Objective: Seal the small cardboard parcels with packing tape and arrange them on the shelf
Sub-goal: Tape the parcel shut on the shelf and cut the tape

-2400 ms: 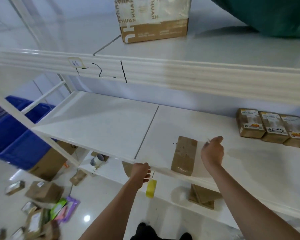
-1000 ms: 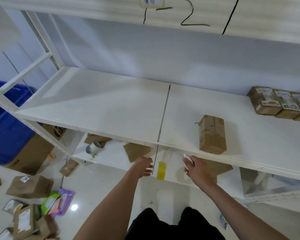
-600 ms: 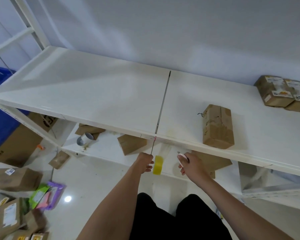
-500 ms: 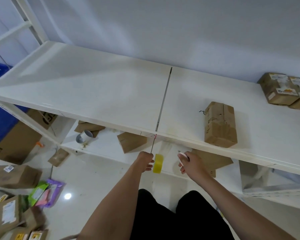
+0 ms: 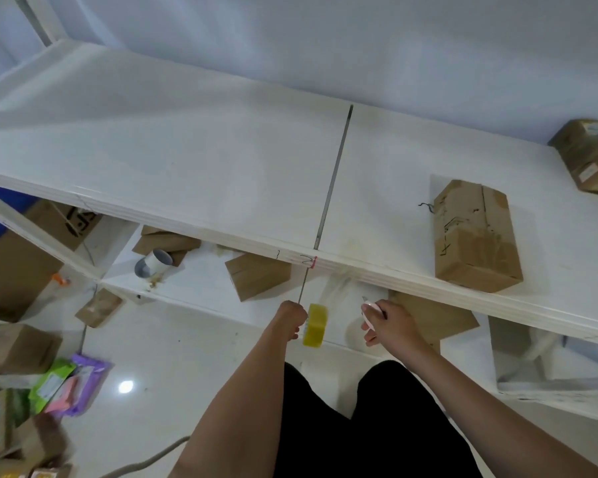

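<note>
Parcel point(image 5: 475, 236), a small brown cardboard box, lies flat on the white shelf point(image 5: 187, 160), close to the shelf's front edge and right of the dark seam that splits the board. Black scribbles mark its top and shiny tape covers its near end. A short dark thread lies just beside its left side.

More taped boxes point(image 5: 591, 157) sit at the shelf's far right edge, near the wall. On the lower shelf point(image 5: 201, 288) below lie other brown boxes and a grey-and-white roll point(image 5: 152, 263). Loose parcels and a green, pink and purple bundle of packets point(image 5: 66, 388) are scattered on the floor at the left.

The left hand point(image 5: 289, 320) is curled around a yellow roll of packing tape point(image 5: 314, 325), held below the front edge of the shelf. The right hand point(image 5: 389, 322) grips a small pinkish-white cutter point(image 5: 370, 313), its tip pointing up toward the shelf edge. Both hands are lower than the shelf board, so its front edge stands between them and the parcel, which lies up and to the right of the right hand, apart from both.
</note>
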Demonstrator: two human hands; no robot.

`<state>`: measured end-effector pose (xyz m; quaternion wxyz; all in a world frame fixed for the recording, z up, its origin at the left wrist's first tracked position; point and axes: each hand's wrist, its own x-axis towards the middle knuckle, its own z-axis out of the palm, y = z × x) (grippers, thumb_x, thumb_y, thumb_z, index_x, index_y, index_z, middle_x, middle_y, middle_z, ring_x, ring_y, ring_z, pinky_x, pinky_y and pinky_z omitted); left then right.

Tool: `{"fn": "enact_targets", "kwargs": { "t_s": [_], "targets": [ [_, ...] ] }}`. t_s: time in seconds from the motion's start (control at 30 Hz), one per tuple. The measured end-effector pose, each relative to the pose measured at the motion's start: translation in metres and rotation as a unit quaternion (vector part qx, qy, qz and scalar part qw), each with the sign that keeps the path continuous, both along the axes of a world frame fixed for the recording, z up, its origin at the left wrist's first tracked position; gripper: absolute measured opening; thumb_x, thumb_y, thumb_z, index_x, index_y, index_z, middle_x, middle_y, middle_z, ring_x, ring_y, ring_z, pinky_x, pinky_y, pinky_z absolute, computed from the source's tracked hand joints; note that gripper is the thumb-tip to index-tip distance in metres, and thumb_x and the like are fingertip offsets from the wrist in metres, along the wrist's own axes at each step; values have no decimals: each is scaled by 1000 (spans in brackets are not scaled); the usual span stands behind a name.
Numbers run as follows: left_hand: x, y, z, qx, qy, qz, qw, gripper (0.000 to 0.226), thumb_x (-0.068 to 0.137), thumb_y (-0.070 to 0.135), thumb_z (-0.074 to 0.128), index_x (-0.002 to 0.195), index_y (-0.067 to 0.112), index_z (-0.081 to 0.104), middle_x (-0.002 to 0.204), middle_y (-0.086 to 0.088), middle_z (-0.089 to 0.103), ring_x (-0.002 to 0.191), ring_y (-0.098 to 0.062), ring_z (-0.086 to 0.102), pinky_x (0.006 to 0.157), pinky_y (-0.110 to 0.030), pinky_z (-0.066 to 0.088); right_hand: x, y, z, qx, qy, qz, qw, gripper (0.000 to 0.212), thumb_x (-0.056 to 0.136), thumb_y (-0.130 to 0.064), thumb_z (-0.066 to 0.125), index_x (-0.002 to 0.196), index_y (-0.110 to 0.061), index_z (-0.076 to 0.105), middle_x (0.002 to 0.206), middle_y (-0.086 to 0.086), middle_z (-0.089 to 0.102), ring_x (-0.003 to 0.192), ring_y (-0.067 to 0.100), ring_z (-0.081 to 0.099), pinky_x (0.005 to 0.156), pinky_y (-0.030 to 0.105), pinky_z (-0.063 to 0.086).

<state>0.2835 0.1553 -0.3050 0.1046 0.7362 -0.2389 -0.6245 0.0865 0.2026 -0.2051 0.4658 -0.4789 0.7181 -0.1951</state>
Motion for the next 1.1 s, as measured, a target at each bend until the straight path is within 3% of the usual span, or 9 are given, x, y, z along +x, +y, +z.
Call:
{"fn": "enact_targets", "kwargs": {
  "t_s": [0.07, 0.13, 0.2, 0.27, 0.5, 0.57, 0.7, 0.93, 1.1],
  "targets": [
    [-7, -3, -13, -13, -3, -47, 999, 53, 95, -3, 52, 146, 10, 47, 123, -19, 60, 94, -29, 60, 77, -36, 50, -2, -3, -12, 3, 0, -2, 1000, 27, 102, -24, 54, 89, -3, 65, 81, 12, 73, 60, 22, 67, 67, 43, 63],
    [-12, -3, -21, -22, 0, -85, 996, 66, 94, -5, 53, 154, 18, 33, 141, -21, 51, 124, -34, 56, 92, -38, 51, -4, -4, -20, 6, -5, -7, 1000, 26, 102, -23, 54, 89, -4, 65, 81, 12, 73, 61, 23, 67, 65, 41, 63],
    [-16, -1, -29, -31, 19, -108, 993, 76, 93, -8, 54, 156, 24, 26, 146, -22, 46, 132, -35, 50, 93, -36, 49, -7, -5, -26, 6, -2, -8, 1000, 25, 102, -23, 54, 90, -4, 65, 81, 11, 73, 62, 23, 68, 63, 38, 62],
    [-19, -1, -38, -38, 29, -120, 992, 84, 90, -10, 57, 157, 28, 22, 148, -20, 43, 128, -36, 52, 85, -35, 48, -9, -4, -31, 9, -4, -13, 1000, 26, 102, -24, 55, 90, -5, 66, 80, 10, 74, 62, 22, 69, 65, 39, 63],
    [-29, 3, -53, -55, 35, -134, 989, 89, 87, -6, 65, 158, 29, 24, 151, -14, 40, 129, -36, 51, 101, -43, 50, -20, 0, -30, 18, -7, -28, 999, 32, 102, -30, 56, 91, -2, 67, 81, 8, 74, 63, 22, 70, 70, 42, 64],
    [-30, 9, -49, -55, 37, -118, 991, 82, 88, -6, 65, 156, 26, 31, 150, -15, 42, 125, -34, 52, 92, -37, 51, -21, 1, -24, 23, -10, -29, 999, 31, 102, -29, 55, 92, -3, 67, 80, 8, 74, 63, 22, 70, 71, 42, 64],
    [-29, 19, -43, -42, 44, -82, 995, 61, 90, -6, 62, 141, 26, 51, 137, -15, 51, 101, -25, 53, 62, -25, 44, -19, 3, -10, 30, -38, -30, 998, 29, 103, -27, 55, 93, -2, 67, 84, 16, 72, 62, 21, 66, 66, 39, 62],
    [-34, 42, -29, -14, 73, -27, 997, 65, 88, -10, 63, 133, 35, 51, 135, -15, 48, 109, -31, 54, 78, -35, 49, -14, 16, 9, 44, -37, -5, 998, 34, 103, -33, 54, 91, -3, 68, 83, 13, 73, 62, 21, 67, 68, 41, 63],
    [-29, 67, -14, 15, 76, -17, 997, 67, 83, -9, 68, 133, 32, 51, 131, -15, 48, 116, -35, 53, 95, -42, 53, -8, 33, 26, 58, -42, 8, 997, 34, 103, -32, 54, 91, -3, 67, 82, 13, 72, 61, 21, 67, 69, 44, 64]
  ]
}}
